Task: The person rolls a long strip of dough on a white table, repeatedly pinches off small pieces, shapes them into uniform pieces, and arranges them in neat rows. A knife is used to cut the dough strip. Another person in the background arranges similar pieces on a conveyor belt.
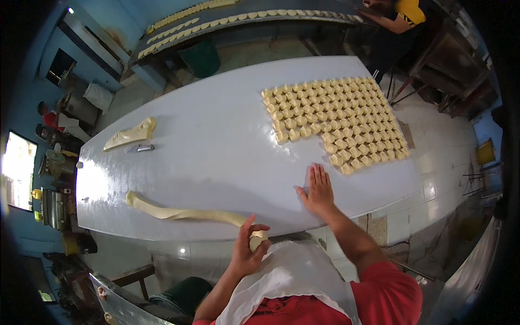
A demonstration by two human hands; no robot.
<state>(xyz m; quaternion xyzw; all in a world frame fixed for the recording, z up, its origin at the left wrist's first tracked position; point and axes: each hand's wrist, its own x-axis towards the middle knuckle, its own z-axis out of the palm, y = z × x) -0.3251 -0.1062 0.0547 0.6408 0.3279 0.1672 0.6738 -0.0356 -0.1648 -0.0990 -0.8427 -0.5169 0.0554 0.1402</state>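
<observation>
My left hand [250, 250] is closed around the near end of a long rope of dough [184, 214] at the table's front edge. From there the pale rope runs left across the white table [211, 130]. My right hand [318, 189] lies flat on the tabletop, fingers stretched out and nothing in them. Just beyond its fingertips begin rows of small dough pieces [341, 116], set closely on the right half of the table. Farther left rest a larger slab of dough [130, 134] and a metal dough scraper [142, 148].
A long counter [238, 23] at the back carries more rows of dough pieces, with a dark green bin [200, 57] below. One person [398, 27] stands at the back right, another [59, 119] at the far left. A metal rack [449, 59] is on the right.
</observation>
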